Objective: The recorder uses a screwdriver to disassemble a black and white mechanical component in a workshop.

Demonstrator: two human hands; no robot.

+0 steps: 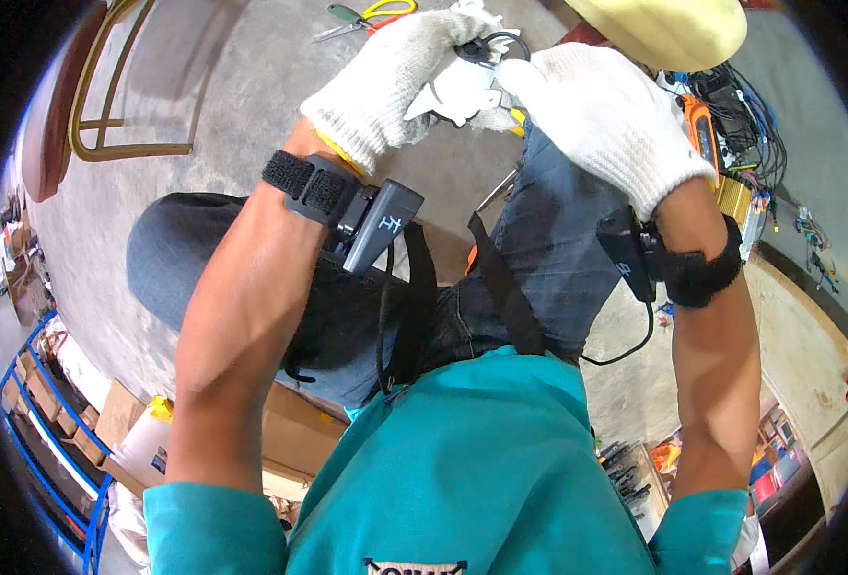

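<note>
Both my hands wear white knitted gloves and are raised close together at the top of the view. My left hand (395, 81) is closed around a thin black cable (486, 45), which bends in a small loop toward my other hand. My right hand (601, 110) has its fingers curled, with the thumb side near the end of that loop; what lies inside its grip is hidden. Below and between the hands shows a crumpled white piece (457, 91) with ragged edges, perhaps on the floor.
Scissors with yellow and orange handles (385, 11) lie beyond my left hand. A yellow rounded seat (678, 29) is at the top right. Near it are an orange handheld meter (700, 134) and tangled black cables (759, 125). A metal-framed chair (107, 144) stands left, blue shelving (55, 431) lower left.
</note>
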